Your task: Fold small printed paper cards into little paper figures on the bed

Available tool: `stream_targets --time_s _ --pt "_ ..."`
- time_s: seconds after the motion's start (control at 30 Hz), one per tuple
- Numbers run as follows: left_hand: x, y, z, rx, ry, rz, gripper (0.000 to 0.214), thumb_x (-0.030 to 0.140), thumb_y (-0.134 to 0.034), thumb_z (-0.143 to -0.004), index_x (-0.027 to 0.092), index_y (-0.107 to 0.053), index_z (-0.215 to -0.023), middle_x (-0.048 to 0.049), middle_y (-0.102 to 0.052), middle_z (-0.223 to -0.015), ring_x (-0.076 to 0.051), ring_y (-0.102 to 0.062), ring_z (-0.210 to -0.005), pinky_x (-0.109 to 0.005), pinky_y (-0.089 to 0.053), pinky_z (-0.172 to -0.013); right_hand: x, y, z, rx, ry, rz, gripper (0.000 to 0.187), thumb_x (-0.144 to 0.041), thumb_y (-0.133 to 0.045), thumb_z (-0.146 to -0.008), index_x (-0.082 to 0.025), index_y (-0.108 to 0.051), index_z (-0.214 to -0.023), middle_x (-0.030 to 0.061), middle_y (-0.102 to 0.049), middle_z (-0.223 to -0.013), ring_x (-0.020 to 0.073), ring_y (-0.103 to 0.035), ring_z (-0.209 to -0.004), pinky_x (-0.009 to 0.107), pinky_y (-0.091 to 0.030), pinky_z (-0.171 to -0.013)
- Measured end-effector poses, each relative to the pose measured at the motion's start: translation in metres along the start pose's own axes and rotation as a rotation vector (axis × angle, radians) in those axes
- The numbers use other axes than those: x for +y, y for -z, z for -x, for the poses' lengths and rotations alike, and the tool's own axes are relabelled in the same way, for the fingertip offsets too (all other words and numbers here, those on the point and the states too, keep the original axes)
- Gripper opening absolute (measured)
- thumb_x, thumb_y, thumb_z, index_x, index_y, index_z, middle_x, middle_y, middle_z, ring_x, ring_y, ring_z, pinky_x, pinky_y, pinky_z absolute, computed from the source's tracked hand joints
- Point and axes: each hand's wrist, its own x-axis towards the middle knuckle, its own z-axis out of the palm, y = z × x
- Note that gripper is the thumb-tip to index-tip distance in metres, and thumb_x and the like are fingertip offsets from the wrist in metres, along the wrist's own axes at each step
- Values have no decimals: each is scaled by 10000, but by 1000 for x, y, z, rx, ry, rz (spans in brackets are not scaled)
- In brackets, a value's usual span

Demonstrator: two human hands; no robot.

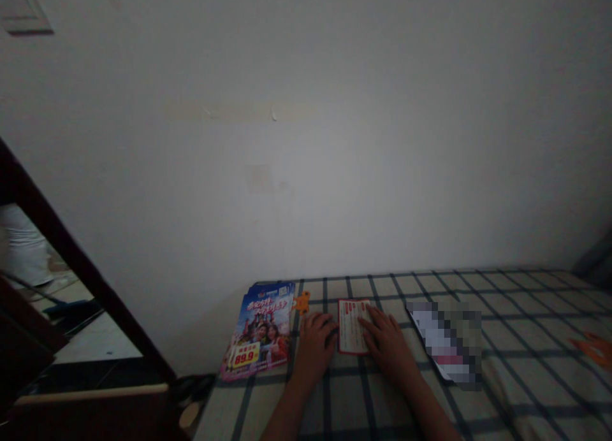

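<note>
A small white leaflet [351,329] with a red border and lines of print lies flat on the checked cloth in front of me. My left hand [315,336] rests at its left edge, palm down, fingers loosely bent and apart. On the leaflet's right side lie the spread fingers of my right hand [385,336], covering part of that edge. Neither hand grips anything. Left of my left hand sits a stack of colourful flyers [261,329], slightly fanned, the top one marked 89.9. A small orange cut-out shape [301,302] is between the flyers and my left hand.
To the right a blurred-out phone-like object [440,345] lies on the checked cloth [526,339]. Farther right is an orange patch [593,350]. A pale wall [358,173] rises behind the cloth. At left stands a dark slanted frame [86,262].
</note>
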Motion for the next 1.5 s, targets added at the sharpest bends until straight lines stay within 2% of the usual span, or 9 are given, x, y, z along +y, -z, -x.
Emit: stream_targets --time_s 0.2,0.67,0.93,1.17,1.5 --pt "2 1 -1 5 25 0 276 171 -609 -878 295 -719 -1099 -15 -667 -1253 -255 -501 -1246 -595 -269 -1165 1 0 0 -29 -3 7 395 -351 -466 -951 -346 -587 -1327 44 -437 -1532 282 -394 -1410 579 -314 -1141" --pt "0 -1 -1 13 25 -6 259 163 -626 -858 263 -717 -1079 -34 -660 -1259 -264 -501 -1255 -563 -315 -1146 2 -3 -1 -32 2 26 401 -370 -476 -945 -343 -584 -1330 45 -446 -1526 287 -404 -1400 581 -313 -1139" --pt "2 0 -1 5 19 -9 290 244 -641 -866 291 -693 -1148 -27 -651 -1266 -264 -498 -1247 -563 -318 -1139 0 -1 1 -12 0 23 394 -349 -479 -943 -339 -590 -1321 47 -459 -1516 281 -414 -1396 571 -313 -1145" --pt "-3 -6 -1 49 39 -21 339 220 -660 -831 252 -667 -1169 -40 -634 -1271 -264 -500 -1250 -532 -342 -1133 2 -1 -1 -17 4 23 401 -341 -495 -930 -336 -593 -1319 49 -450 -1522 288 -401 -1405 574 -325 -1138" --pt "-6 -10 1 42 34 -41 314 238 -656 -854 281 -683 -1164 -35 -614 -1305 -270 -478 -1275 -548 -328 -1146 2 -3 0 -22 0 36 410 -352 -495 -929 -334 -588 -1328 54 -461 -1513 295 -415 -1394 585 -325 -1135"
